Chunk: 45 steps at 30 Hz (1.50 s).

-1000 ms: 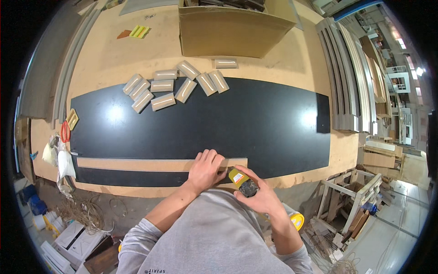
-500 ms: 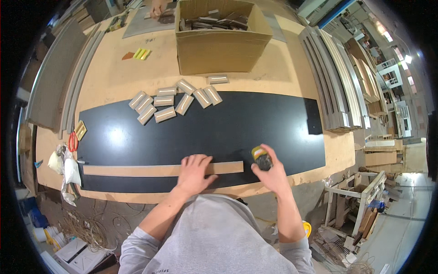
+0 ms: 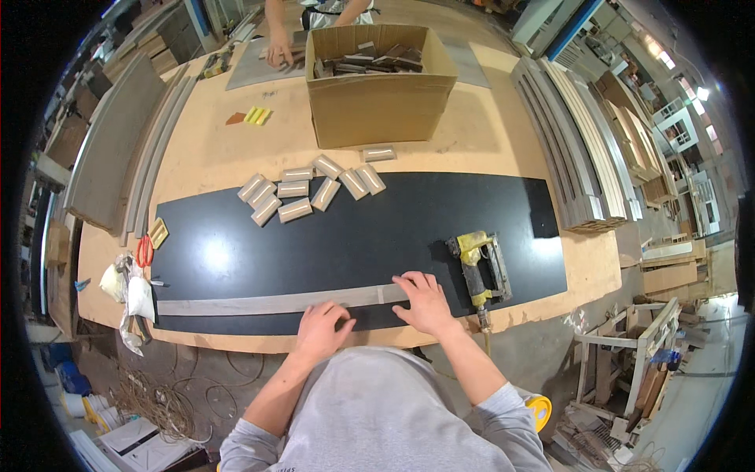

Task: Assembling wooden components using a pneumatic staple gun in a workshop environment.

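A long, thin grey strip (image 3: 259, 304) lies along the near side of the black board (image 3: 377, 236). A line crosses it close to its right end. My right hand (image 3: 427, 305) has that end between thumb and fingers. Nearer its middle, my left hand (image 3: 318, 332) is loosely curved, thumb and fingers apart, fingertips at the strip's near edge. To the right of my right hand, a yellow and black air nail gun (image 3: 480, 269) lies on the board with its hose running off the near edge.
Several small tan blocks (image 3: 293, 189) lie at the board's far edge. Behind them stands a cardboard box (image 3: 381, 110) of dark pieces. A co-worker's hand (image 3: 279, 51) is beyond. Red-handled scissors (image 3: 145, 252) and plastic bags (image 3: 138, 299) lie left; long boards (image 3: 562, 145) are stacked right.
My right hand has let go of the nail gun, now lying on the board, and moved left to the strip's end. The strip now shows a grey face instead of tan.
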{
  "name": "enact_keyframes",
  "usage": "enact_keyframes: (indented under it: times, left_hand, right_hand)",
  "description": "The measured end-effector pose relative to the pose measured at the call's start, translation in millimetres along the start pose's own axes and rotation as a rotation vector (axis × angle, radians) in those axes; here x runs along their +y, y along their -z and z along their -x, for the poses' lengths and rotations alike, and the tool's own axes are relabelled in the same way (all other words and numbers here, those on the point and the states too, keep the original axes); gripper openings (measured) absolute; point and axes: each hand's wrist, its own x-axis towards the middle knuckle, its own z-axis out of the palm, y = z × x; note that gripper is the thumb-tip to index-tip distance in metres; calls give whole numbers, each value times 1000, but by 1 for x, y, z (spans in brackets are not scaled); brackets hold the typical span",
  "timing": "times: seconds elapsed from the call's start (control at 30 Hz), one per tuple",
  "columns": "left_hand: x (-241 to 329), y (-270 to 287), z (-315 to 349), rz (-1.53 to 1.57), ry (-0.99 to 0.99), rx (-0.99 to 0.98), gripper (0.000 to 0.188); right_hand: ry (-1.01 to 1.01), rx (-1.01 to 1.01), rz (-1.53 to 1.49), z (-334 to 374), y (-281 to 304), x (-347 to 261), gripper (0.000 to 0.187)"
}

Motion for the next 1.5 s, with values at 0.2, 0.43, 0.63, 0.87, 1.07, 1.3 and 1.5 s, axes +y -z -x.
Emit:
enact_keyframes:
  times: [0.2, 0.43, 0.63, 0.87, 1.07, 1.3, 1.5]
  left_hand:
    - [-43, 7, 68, 999, 777, 104, 40]
    - [-36, 83, 25, 1655, 750, 975, 85]
    - [-5, 173, -45, 1662, -3, 761, 83]
    - [3, 153, -73, 348, 264, 262, 54]
    - [-84, 77, -29, -38, 201, -45, 55]
    - [-97, 67, -24, -127, 148, -108, 55]
    - [-113, 72, -10, -160, 131, -155, 59]
  right_hand:
    - [123, -78, -15, -14, 41, -14, 46]
    - [133, -322, -108, 21, 70, -51, 51]
    - [124, -283, -191, 17, -6, -83, 66]
    - [118, 184, -451, -4, 43, -92, 38]
    - [-164, 464, -399, 24, 68, -34, 29]
    - [-602, 431, 195, 50, 34, 70, 60]
    - [-651, 367, 262, 39, 38, 119, 62]
